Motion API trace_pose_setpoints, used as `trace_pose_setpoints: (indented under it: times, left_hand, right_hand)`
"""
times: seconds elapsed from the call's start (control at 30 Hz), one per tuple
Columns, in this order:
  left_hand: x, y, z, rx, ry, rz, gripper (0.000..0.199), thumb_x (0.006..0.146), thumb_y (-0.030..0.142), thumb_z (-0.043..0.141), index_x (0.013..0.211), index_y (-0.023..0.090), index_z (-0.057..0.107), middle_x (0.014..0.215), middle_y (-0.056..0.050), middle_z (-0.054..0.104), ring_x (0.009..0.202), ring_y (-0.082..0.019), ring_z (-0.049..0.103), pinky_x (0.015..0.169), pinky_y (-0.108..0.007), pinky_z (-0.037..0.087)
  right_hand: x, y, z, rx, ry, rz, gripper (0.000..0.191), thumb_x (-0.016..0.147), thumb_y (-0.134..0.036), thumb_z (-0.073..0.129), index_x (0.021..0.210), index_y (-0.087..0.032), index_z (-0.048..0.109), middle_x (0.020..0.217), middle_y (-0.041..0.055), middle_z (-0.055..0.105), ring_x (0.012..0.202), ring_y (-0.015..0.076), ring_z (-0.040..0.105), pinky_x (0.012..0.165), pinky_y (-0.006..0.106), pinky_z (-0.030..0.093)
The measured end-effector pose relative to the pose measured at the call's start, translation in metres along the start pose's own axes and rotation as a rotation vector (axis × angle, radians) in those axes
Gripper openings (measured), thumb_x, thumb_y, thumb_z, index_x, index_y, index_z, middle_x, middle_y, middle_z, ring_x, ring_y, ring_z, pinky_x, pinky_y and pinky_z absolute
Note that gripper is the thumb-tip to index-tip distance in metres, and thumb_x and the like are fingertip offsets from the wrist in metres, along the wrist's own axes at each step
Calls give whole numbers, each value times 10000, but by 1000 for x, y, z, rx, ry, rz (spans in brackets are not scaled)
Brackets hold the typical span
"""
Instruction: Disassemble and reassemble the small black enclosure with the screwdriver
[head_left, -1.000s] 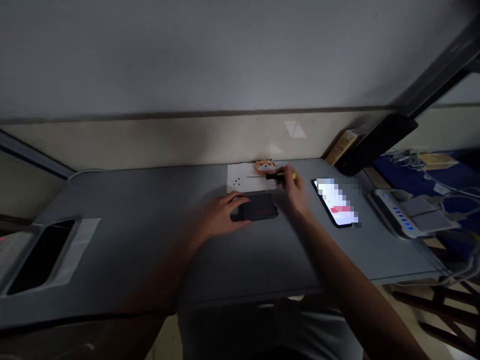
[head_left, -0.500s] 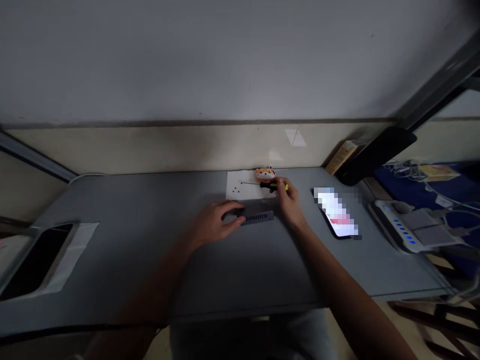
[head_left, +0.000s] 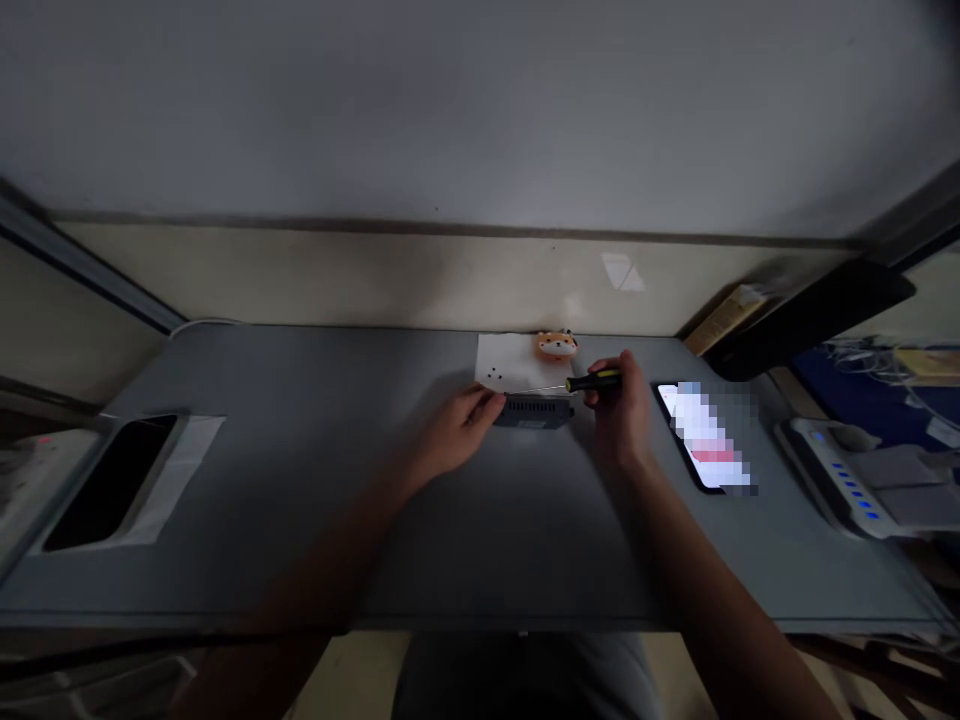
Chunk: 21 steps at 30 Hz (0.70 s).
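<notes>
A small dark box (head_left: 538, 412) with a row of vent slots is tilted up on the desk, and a pale label shows on its near face. My left hand (head_left: 463, 432) grips its left end between thumb and fingers. In my right hand (head_left: 624, 415) is a black and yellow screwdriver (head_left: 596, 381), held level with its thin shaft pointing left. The shaft runs along just above the box's top edge, and its tip lies close to my left fingers. Whether the tip touches anything is too small to tell. Behind the box, several tiny black screws (head_left: 495, 374) lie on white paper (head_left: 517, 352).
An orange animal-faced case (head_left: 556, 345) sits at the paper's far right. To the right are a lit phone (head_left: 701, 440), a power strip (head_left: 847, 480) and a long black object (head_left: 810, 315) by the wall. A dark-screened device (head_left: 112, 485) lies on the left.
The box has been tilted up, showing its labelled face. My right hand has drawn the screwdriver from over the paper back to the box. My left fingers have closed on the box. The view has shifted.
</notes>
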<state>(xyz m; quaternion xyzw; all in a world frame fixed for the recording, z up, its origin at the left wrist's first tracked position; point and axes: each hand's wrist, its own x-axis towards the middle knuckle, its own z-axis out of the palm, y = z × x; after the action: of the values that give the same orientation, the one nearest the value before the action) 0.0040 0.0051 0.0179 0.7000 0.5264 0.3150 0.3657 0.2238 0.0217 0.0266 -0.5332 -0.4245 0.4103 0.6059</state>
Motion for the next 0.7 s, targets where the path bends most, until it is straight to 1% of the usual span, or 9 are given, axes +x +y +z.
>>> trace_pose_setpoints:
  times: [0.1, 0.17, 0.23, 0.33, 0.37, 0.5, 0.6, 0.7]
  left_hand:
    - [-1, 0, 4, -3, 20, -54, 427, 1059, 445, 408, 827, 201, 670, 899, -45, 706, 897, -212, 672, 857, -327, 516]
    - [-1, 0, 5, -1, 28, -47, 420, 1065, 436, 398, 857, 205, 680, 935, -54, 717, 942, -222, 682, 882, -333, 519]
    - [-1, -2, 5, -2, 46, -7, 418, 1076, 431, 367, 938, 215, 698, 991, -57, 721, 997, -220, 680, 921, -332, 520]
    - [-1, -4, 4, -3, 93, 109, 439, 1091, 437, 324, 1074, 228, 709, 1095, -67, 712, 1089, -216, 659, 1001, -337, 506]
    - [-1, -4, 4, 0, 108, 149, 445, 1093, 444, 322, 1098, 228, 710, 1115, -73, 706, 1102, -219, 652, 1008, -341, 504]
    - [-4, -4, 1, 23, 162, 259, 414, 1081, 438, 358, 1117, 222, 709, 1093, -80, 688, 1051, -216, 643, 917, -330, 525]
    - [-6, -4, -2, 65, 194, 331, 328, 1059, 369, 408, 1093, 223, 700, 1066, -81, 686, 980, -203, 647, 852, -318, 531]
    - [-9, -4, -5, 124, 254, 447, 250, 1028, 297, 447, 1030, 222, 686, 1049, -84, 682, 929, -195, 649, 831, -323, 536]
  right_hand:
    - [-1, -1, 1, 44, 4, 24, 572, 851, -813, 497, 727, -260, 574, 573, -29, 473, 519, 145, 430, 523, 307, 328]
    - [-1, -2, 1, 61, 8, 47, 551, 856, -789, 518, 712, -260, 573, 553, -30, 461, 516, 146, 423, 520, 308, 323]
    - [-2, -2, 1, 57, 5, 60, 546, 862, -781, 515, 709, -261, 574, 553, -29, 465, 513, 146, 420, 518, 310, 323]
    - [-2, -3, 2, 22, -24, 61, 567, 861, -800, 493, 707, -261, 577, 555, -28, 462, 508, 146, 419, 518, 312, 321]
    - [-3, -4, 2, 10, -40, 61, 576, 857, -808, 493, 707, -259, 581, 553, -28, 460, 509, 147, 423, 522, 312, 325]
    - [-4, -5, 3, -1, -57, 77, 586, 840, -814, 516, 706, -251, 604, 539, -26, 462, 515, 150, 439, 532, 309, 350]
    - [-4, -6, 3, 27, -47, 106, 571, 809, -804, 567, 695, -247, 623, 534, -22, 481, 515, 149, 452, 525, 305, 375]
    - [-3, -7, 2, 34, -47, 109, 575, 790, -810, 594, 698, -244, 643, 520, -27, 476, 510, 144, 464, 528, 300, 409]
